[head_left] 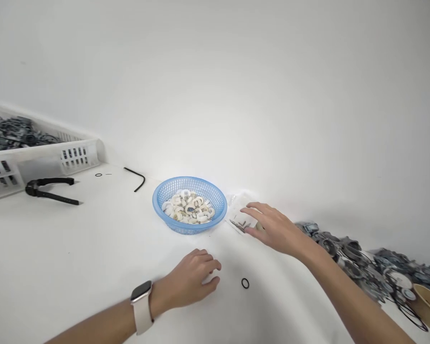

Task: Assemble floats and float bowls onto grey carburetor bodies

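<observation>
My right hand [272, 225] reaches over a small clear plastic bag [241, 203], its thumb and fingers apart. Several thin metal pins [240, 224] lie at the bag, close to the thumb; whether a fingertip touches them I cannot tell. My left hand [193, 279], with a watch [142, 306] on the wrist, hovers at or rests on the white table. Its fingers are loosely curled, and a gap shows between thumb and forefinger with nothing in it. A black rubber ring [245, 283] lies to its right. Beyond it stands a blue basket [161, 220] holding several whitish ring-shaped parts [189, 210].
At the left a white crate [43, 160] holds dark parts. Before it lie a black forked tool [53, 187], a thin ring [98, 175] and a bent black rod [139, 180]. Grey parts [354, 258] are heaped at the right, beside a tan container [428, 306]. A white wall rises behind.
</observation>
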A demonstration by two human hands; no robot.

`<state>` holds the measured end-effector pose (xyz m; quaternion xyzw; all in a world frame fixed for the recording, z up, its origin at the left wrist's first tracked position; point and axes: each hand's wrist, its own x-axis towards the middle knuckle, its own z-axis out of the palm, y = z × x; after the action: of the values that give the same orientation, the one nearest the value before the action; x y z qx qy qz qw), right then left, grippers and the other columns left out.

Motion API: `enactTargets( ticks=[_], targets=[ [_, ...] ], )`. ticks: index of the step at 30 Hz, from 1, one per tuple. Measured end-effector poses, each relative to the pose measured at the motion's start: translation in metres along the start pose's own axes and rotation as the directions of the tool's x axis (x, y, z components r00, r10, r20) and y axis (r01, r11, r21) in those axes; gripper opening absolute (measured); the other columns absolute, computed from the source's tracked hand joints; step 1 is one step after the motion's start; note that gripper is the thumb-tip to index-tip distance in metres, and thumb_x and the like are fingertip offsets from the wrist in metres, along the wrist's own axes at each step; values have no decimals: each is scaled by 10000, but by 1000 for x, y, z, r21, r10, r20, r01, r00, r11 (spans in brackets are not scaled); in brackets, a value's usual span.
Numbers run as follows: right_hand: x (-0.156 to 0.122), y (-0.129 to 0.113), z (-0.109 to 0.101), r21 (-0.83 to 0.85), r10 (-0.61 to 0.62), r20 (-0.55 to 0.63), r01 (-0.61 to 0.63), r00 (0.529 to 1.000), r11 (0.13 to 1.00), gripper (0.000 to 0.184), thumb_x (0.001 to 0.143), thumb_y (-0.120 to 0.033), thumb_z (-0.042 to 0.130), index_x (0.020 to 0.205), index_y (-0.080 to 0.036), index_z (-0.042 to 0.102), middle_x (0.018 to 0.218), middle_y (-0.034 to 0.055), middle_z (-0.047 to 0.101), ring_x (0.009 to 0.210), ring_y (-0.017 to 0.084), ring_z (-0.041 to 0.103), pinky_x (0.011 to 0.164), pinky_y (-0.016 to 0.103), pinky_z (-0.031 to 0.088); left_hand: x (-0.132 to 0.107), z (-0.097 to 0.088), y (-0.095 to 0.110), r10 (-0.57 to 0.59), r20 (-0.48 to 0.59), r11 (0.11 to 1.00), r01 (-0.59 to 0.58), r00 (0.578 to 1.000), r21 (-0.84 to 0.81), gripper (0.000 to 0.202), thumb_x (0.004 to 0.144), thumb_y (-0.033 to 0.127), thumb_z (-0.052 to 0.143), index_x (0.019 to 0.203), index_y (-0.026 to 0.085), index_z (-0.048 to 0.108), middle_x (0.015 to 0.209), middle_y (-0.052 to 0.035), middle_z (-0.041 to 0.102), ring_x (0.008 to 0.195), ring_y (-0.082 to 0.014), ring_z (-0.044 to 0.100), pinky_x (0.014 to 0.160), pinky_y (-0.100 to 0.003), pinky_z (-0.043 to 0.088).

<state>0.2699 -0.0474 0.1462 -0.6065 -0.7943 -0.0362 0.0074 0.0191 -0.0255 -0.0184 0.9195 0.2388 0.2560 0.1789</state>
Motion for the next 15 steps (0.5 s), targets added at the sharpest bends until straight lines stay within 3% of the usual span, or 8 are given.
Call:
enactTargets(
  ticks=[3, 6, 10, 15],
  targets=[
    [49, -10, 13, -80, 31, 119, -22, 992, 997, 312, 1032, -263, 492, 1305, -246, 642, 1341, 103, 641, 1247, 287, 598, 1044, 464, 476, 0, -12, -4, 23, 2, 996, -23, 1000, 85, 108, 920, 204, 619, 1012, 208, 675, 880, -42, 712, 858, -238, 665, 804, -376, 479],
    [79, 0, 39, -115, 135, 240, -110, 961, 987, 184, 1009, -289, 599, 1112, -177, 703, 1121, 97, 708, 1032, 246, 682, 916, 436, 553, 1, -21, -6, 21, -10, 989, -19, 1000, 144, 75, 940, 222, 602, 982, 209, 664, 849, -33, 693, 817, -224, 656, 766, -361, 464],
    [93, 44, 66, -127, 269, 296, -241, 917, 962, 287, 1003, -373, 639, 1204, -168, 653, 1198, 80, 676, 1013, 208, 679, 889, 419, 586, 2, -23, -6, 34, -12, 983, -31, 999, 180, 64, 959, 240, 586, 944, 213, 642, 827, -17, 680, 793, -209, 648, 750, -347, 452],
    [75, 116, 69, -83, 458, 217, -452, 862, 888, 286, 1011, -377, 623, 1213, -177, 652, 1232, 86, 665, 1049, 219, 669, 913, 429, 578, 1, -21, -2, 75, 2, 980, -74, 997, 187, 67, 967, 258, 581, 933, 221, 625, 808, -8, 665, 788, -210, 637, 735, -345, 438]
  ],
)
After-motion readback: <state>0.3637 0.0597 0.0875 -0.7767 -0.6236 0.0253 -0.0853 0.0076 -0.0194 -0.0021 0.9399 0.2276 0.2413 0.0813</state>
